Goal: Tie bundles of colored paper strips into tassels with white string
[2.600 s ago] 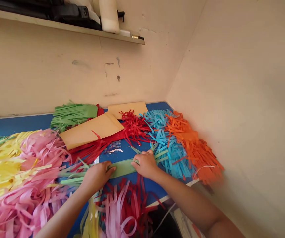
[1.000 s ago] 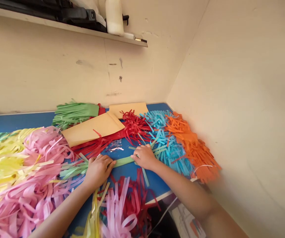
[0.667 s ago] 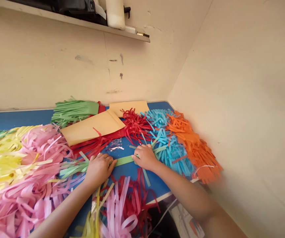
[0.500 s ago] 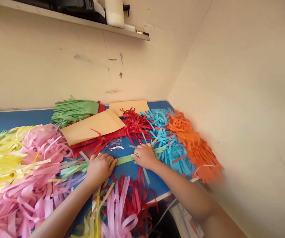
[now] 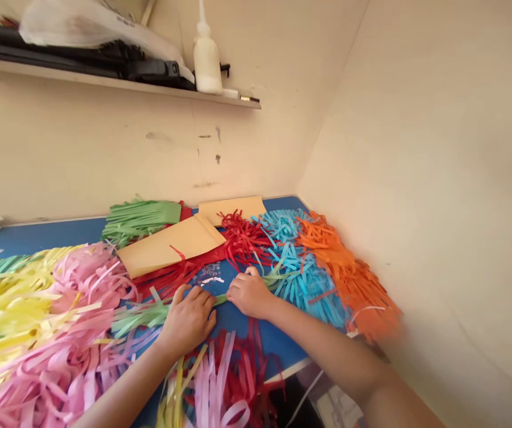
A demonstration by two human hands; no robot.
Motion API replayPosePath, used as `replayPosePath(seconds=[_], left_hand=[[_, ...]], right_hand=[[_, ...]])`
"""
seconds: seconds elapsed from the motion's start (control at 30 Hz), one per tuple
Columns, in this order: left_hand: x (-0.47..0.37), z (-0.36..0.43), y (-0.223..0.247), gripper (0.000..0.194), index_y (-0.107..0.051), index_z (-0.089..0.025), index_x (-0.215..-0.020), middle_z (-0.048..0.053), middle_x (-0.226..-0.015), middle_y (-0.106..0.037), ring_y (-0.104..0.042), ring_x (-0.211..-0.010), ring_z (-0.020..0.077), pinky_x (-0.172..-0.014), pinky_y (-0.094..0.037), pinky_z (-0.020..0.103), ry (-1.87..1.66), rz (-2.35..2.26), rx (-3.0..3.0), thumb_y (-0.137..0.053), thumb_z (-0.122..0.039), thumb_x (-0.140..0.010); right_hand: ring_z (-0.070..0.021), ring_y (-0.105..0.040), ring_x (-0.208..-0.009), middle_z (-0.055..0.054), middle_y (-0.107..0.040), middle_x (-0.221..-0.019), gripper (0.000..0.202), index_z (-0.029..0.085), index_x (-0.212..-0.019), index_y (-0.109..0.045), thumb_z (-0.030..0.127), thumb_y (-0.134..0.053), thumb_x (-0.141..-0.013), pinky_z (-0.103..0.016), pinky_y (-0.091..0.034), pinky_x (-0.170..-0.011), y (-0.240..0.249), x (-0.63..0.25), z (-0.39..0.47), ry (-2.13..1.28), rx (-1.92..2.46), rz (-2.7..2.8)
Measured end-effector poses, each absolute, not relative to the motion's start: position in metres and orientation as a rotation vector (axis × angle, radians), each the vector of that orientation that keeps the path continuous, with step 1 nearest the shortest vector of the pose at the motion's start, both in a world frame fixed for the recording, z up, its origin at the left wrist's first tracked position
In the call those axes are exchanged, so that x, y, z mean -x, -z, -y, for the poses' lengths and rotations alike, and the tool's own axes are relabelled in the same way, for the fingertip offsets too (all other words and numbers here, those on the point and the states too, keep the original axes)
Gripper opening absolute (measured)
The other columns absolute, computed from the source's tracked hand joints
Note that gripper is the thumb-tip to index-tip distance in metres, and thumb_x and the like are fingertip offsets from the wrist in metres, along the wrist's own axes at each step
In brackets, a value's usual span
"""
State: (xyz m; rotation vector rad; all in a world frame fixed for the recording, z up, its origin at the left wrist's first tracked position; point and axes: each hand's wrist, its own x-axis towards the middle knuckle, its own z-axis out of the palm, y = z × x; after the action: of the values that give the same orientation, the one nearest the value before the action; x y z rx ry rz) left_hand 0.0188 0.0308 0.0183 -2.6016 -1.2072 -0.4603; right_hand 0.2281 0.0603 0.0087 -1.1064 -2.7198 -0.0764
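green strip [image 5: 221, 299] between both hands

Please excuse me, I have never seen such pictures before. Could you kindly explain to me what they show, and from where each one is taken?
There is no robot here. You see a person's two bare hands, the left hand and the right hand. All the pictures come from one camera, worn on the person's head, which looks forward and down.

Between them the hands hold a green strip, with its cut ends spread out on both sides, just above or on a blue table.

On the table lie heaps of paper fringes: yellow and pink to the left, red behind, light blue and orange to the right. Tan paper lies behind too. A shelf on the wall carries a bottle.
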Motion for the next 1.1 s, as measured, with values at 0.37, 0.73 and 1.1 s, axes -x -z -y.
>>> replayPosePath(seconds=[0.37,0.73,1.1], left_hand=[[-0.011,-0.018,-0.012,0.025,-0.069,-0.022,-0.085,0.004,-0.078,-0.07,-0.061,-0.084,0.0238,-0.087,-0.037,0.045,0.449,1.145,2.558,-0.046,-0.014,-0.092],[0.028,-0.021,0.014,0.039,-0.076,-0.028,-0.084,0.004,-0.09,-0.076,-0.068,-0.087,0.0237,-0.079,-0.041,0.04,0.7,1.637,2.648,-0.043,-0.044,-0.096],[0.009,-0.029,-0.006,0.034,-0.072,-0.026,-0.076,0.002,-0.089,-0.076,-0.067,-0.087,0.0247,-0.072,-0.038,0.037,0.383,1.849,2.619,-0.048,-0.043,-0.093]], right_hand=[[-0.0187,-0.051,-0.087,-0.003,-0.067,-0.084,0.028,0.019,-0.082,-0.064,0.02,-0.045,-0.102,-0.039,-0.029,-0.081,0.006,-0.222,-0.048,0.351,0.958,2.658],[-0.0159,-0.057,-0.093,0.001,-0.071,-0.093,0.013,0.023,-0.083,-0.075,0.036,-0.076,-0.085,-0.031,-0.031,-0.08,0.001,-0.267,-0.074,-0.425,1.404,2.456],[-0.0172,-0.057,-0.085,0.0,-0.069,-0.083,0.013,0.021,-0.074,-0.073,0.032,-0.077,-0.079,-0.031,-0.032,-0.076,-0.014,-0.253,-0.085,-0.468,1.597,2.469]])
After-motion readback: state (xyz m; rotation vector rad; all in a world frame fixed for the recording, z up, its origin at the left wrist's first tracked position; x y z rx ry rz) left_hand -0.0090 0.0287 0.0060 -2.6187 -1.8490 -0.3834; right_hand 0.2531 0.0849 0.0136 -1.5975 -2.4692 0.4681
